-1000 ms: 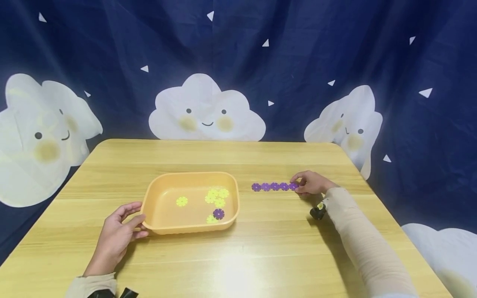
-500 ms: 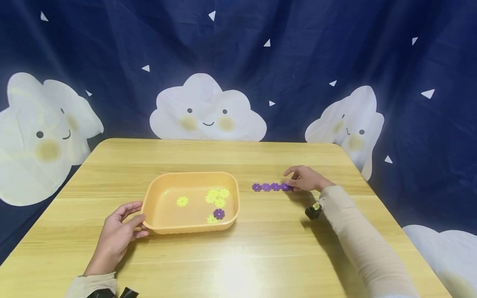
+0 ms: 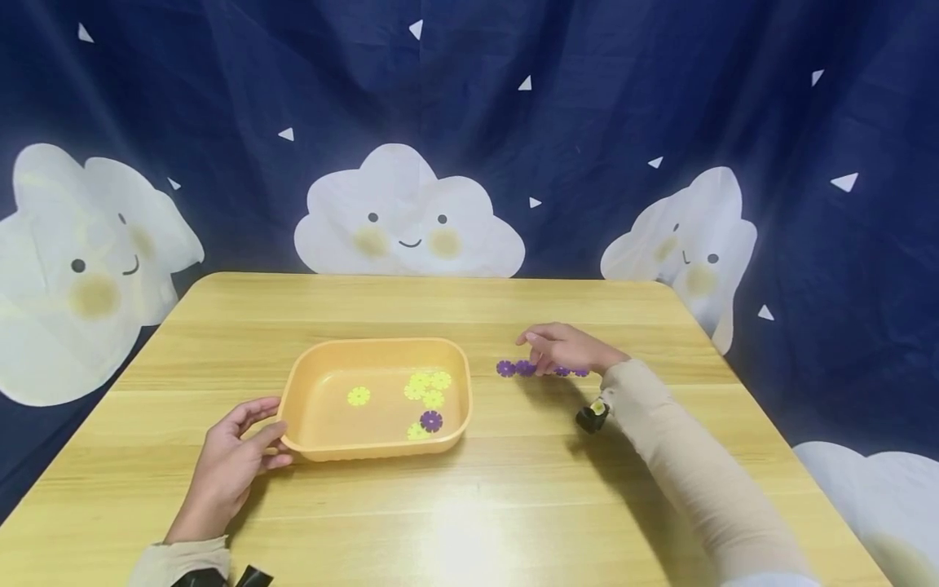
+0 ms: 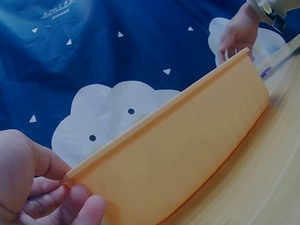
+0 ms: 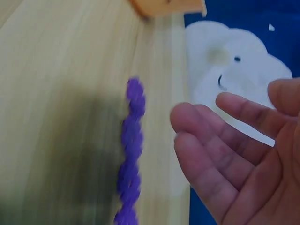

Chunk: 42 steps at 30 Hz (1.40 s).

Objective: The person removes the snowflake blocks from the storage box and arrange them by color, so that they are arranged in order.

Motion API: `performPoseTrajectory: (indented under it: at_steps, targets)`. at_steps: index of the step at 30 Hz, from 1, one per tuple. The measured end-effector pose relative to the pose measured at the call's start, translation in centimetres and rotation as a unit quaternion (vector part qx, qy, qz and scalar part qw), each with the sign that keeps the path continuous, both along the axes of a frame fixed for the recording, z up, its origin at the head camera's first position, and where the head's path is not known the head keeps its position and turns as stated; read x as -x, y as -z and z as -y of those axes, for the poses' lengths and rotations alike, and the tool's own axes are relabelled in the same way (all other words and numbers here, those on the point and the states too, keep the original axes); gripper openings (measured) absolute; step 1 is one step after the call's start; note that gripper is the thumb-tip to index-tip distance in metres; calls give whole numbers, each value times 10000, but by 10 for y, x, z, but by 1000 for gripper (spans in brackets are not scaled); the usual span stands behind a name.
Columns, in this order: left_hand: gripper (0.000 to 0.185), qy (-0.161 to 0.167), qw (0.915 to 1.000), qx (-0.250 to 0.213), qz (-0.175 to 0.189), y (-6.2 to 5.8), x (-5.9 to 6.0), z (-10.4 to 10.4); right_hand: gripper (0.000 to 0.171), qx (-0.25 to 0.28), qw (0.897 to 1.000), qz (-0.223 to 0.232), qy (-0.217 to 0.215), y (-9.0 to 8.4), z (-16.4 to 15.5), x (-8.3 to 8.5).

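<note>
An orange tray (image 3: 374, 342) sits left of centre on the wooden table (image 3: 513, 505). It holds several yellow flower discs (image 3: 425, 387) and one purple disc (image 3: 430, 421). My left hand (image 3: 257, 444) rests with relaxed fingers against the tray's near left corner; the left wrist view shows those fingers (image 4: 79, 206) on the tray's outer wall (image 4: 187, 154). A chain of purple flower discs (image 3: 513, 368) lies right of the tray. My right hand (image 3: 546, 350) hovers over its middle, fingers spread and holding nothing. In the right wrist view the chain (image 5: 131, 154) lies flat beside the open right hand (image 5: 234, 159).
A dark blue cloth with white cloud faces (image 3: 407, 216) hangs behind and around the table. A small black wrist camera (image 3: 590, 417) sits under my right sleeve. Bare tabletop stretches in front of the tray and the chain.
My right hand let go of the chain's right end and slid left along it, opening as it went. The left hand and the tray have not moved.
</note>
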<state>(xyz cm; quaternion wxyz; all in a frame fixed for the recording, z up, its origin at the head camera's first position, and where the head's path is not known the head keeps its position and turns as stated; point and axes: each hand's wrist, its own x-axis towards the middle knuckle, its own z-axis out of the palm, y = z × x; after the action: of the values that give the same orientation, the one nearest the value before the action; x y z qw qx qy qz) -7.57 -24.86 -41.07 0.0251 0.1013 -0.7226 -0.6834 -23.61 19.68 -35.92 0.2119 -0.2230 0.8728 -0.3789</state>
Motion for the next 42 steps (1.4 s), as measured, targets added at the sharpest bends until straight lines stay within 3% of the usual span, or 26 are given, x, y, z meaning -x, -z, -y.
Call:
performPoseTrajectory:
  at_steps: [3,7,15,23,30,37,42]
  targets:
    - [44,-12,10000,-5,-32,0,1,0,46,261,9984,452,-207,-6,11,-3]
    - [44,-12,10000,-46,-24,-1,2,-1,50,450,9951,731,-500,-10,23,-5]
    - [47,134,9997,134,169,3,-3,2,51,609,9902,847,-932,-13,45,-12]
    - [46,87,9999,114,-45,2,1,0,55,823,9878,528,-1209,-25,67,-10]
    - [44,17,10000,53,-39,0,1,0,55,1122,9792,897,-1435,-30,86,-12]
    - [45,17,10000,35,-39,1,1,0,56,924,9692,1481,-1736,-33,106,-14]
    - [45,61,9999,49,-75,1,0,2,62,297,9645,1874,-1838,-30,127,-15]
